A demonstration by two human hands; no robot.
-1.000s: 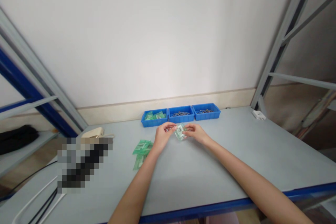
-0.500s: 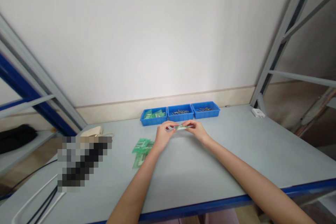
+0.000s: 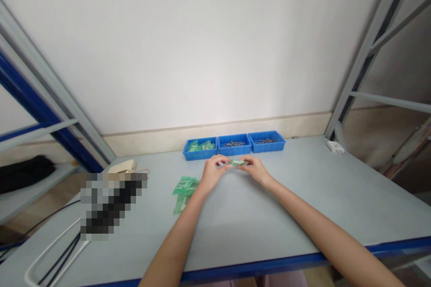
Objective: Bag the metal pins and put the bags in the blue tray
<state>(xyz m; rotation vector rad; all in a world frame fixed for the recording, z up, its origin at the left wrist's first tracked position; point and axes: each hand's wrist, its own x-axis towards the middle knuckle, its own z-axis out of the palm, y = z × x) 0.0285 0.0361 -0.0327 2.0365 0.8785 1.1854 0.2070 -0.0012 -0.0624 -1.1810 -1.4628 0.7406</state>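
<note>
Between my two hands, above the table, is a small green packet (image 3: 237,163). My left hand (image 3: 214,172) pinches its left end, and my right hand (image 3: 255,168) pinches the right end. Several green packets (image 3: 184,190) lie overlapping on the table, left of my left forearm. Behind my hands three blue bins stand in a row. The left bin (image 3: 200,154) contains green packets, the middle bin (image 3: 235,149) thin metal pieces, and the right bin (image 3: 267,146) more thin pieces.
A grey table (image 3: 269,228) with a blue front edge meets the wall behind. At the left are a cream-coloured box (image 3: 123,167), a blurred-out dark object and cables (image 3: 50,251). A white object (image 3: 335,146) sits at the back right, near the metal frame.
The whole view has shifted slightly, so the table and bins appear a little further right. Both hands still hold the packet, its tilt slightly changed.
</note>
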